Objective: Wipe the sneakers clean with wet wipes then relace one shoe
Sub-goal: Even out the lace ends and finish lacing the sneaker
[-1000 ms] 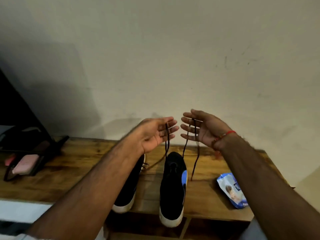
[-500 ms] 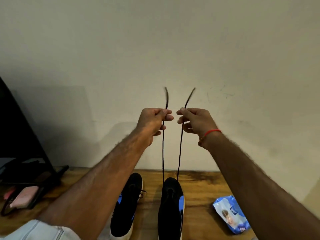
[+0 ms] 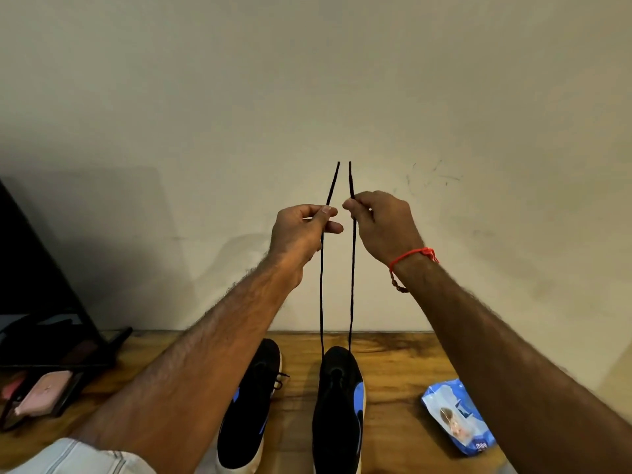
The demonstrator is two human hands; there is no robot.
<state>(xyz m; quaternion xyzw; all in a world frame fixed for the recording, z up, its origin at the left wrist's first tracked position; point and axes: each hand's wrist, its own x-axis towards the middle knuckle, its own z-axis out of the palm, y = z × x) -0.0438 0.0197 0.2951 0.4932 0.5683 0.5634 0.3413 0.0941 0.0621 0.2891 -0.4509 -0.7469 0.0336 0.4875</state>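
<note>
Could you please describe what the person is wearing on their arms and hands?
Both forearms are bare and hairy, and neither hand wears a glove or ring that I can see. The right hand has a thin red thread bracelet knotted at the wrist. A pale striped sleeve shows at the left arm's lower edge; the left hand is unadorned.

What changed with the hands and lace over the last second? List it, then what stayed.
Both hands rose; left hand and right hand, open a second ago, now pinch the lace ends, pulled taut. Unmoved: right shoe, left shoe, wipes pack.
</note>
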